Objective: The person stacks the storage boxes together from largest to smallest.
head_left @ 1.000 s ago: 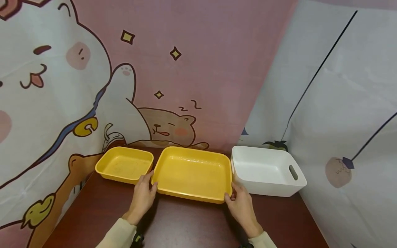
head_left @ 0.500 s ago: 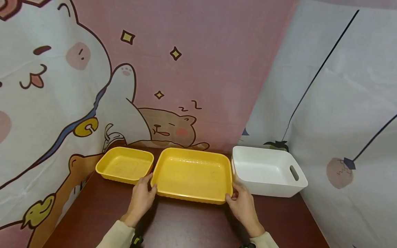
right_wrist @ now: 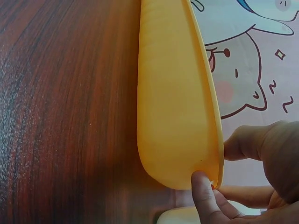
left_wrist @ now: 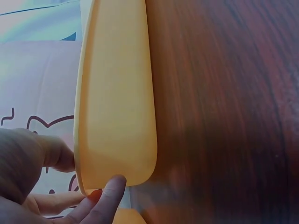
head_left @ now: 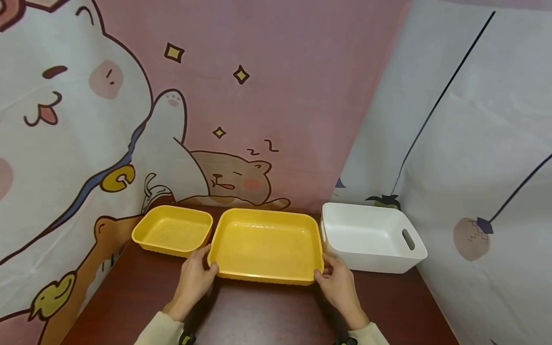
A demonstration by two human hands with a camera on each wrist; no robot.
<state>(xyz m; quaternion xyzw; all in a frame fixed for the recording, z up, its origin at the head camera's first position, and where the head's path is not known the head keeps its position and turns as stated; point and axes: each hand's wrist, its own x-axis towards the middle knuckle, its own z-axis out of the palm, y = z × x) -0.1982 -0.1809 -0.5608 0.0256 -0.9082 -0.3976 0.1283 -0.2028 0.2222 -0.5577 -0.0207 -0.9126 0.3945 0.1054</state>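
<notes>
Our left hand (head_left: 192, 280) and right hand (head_left: 339, 287) pinched the large yellow tray (head_left: 265, 247), its near corners between our fingers (left_wrist: 110, 198); we judged it light, stiff and slippery, best held there.

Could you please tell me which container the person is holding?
The large yellow tray in the middle: the left hand and right hand grip its near corners; neither holds the smaller yellow tray or white bin.

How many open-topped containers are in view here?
3: a smaller yellow tray at the left; a larger yellow tray in the middle, gripped at its near corners by the left hand and right hand; and a white bin at the right. None seems hidden.
</notes>
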